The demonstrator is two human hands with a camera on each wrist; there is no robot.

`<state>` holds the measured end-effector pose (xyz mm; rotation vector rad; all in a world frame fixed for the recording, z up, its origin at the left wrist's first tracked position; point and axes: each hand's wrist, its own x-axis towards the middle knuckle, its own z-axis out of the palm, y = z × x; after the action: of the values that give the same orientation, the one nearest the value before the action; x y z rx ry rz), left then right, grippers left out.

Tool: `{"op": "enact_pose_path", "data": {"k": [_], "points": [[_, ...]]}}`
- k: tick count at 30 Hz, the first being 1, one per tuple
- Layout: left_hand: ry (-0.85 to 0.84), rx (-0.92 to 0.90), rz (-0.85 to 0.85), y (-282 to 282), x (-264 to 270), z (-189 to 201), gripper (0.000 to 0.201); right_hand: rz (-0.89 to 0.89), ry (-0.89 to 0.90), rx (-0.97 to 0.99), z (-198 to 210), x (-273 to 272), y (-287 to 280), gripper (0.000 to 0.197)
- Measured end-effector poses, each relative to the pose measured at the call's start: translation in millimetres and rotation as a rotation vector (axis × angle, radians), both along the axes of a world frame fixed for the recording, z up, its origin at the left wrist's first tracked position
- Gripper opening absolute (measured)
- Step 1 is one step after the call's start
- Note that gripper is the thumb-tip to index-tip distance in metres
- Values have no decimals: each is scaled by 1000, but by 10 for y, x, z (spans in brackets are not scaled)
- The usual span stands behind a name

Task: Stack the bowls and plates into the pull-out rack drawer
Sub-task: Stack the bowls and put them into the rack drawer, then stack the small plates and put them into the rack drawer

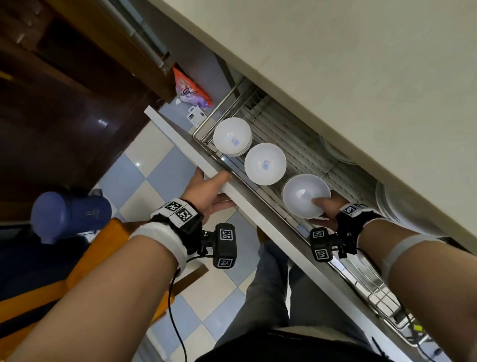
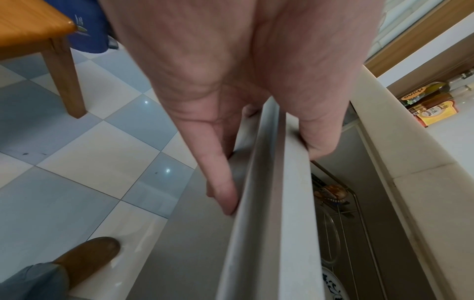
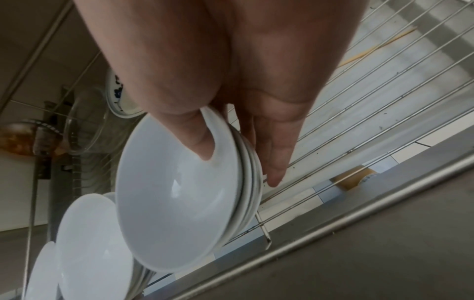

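- Checkered blue-and-white floor tiles (image 1: 149, 168) lie beside the pulled-out wire rack drawer (image 1: 307, 156), under the pale tabletop (image 1: 363, 66).
- Left hand (image 1: 205, 193): thumb over, fingers under the drawer's white front panel (image 1: 181, 139), gripping it.
- Right hand (image 1: 324, 207): pinches the rim of a white bowl stack (image 1: 303, 195), thumb inside, low over the rack wires.
- Two more bowl stacks (image 1: 264, 163) sit in line beyond it.
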<state>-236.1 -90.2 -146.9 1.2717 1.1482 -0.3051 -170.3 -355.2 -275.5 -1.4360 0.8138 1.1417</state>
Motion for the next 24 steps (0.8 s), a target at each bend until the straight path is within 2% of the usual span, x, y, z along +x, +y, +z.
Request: {"op": "enact_pose_path", "data": {"k": [5,9,13,14,16,19,22,24], "points": [[-5,-3,22,-48,-9,70,53,53,-28,-34,185,40,-64,49],[13,8,23,-70,-21,132,53,245,-110,-153,408,97,-109,60],[114,111,-104,-32,-32,234,81,407,-217,-263,846,146,-69,57],[129,171,-137,-11,-5,297,82,439,-224,-262,974,145,-39,55],[156,367,-211,33,124,436,75,475,-250,-235,1210,123,12,54],[34,569,-307,-9,486,741,56,326,-220,-141,1495,97,29,43],[-166,474,-595,-250,904,1004,16,91,-259,32,1950,40,21,31],[-245,322,-792,-510,1103,1172,7,-39,-335,83,2212,-7,-52,30]]}}
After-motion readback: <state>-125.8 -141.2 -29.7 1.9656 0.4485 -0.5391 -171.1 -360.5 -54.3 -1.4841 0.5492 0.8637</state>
